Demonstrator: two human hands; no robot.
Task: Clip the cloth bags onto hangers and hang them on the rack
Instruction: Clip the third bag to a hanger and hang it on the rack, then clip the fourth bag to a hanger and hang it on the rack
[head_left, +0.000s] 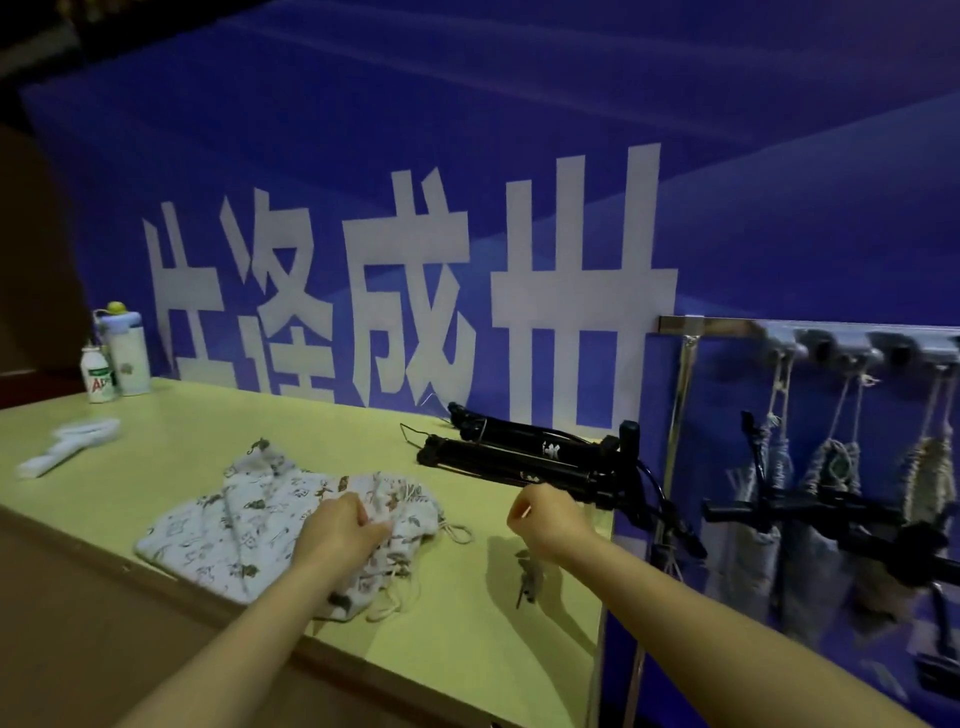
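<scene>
Tripods (524, 457) behind cloth bags (270, 519)

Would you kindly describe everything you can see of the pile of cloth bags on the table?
The cloth bags are a rumpled heap of thin white fabric printed with small brown and dark figures. Pale drawstring cords trail from the right and near edges. The heap lies flat near the front edge of the yellow-green table. The left hand presses and pinches the fabric at its right side; the right hand is apart from it.
</scene>
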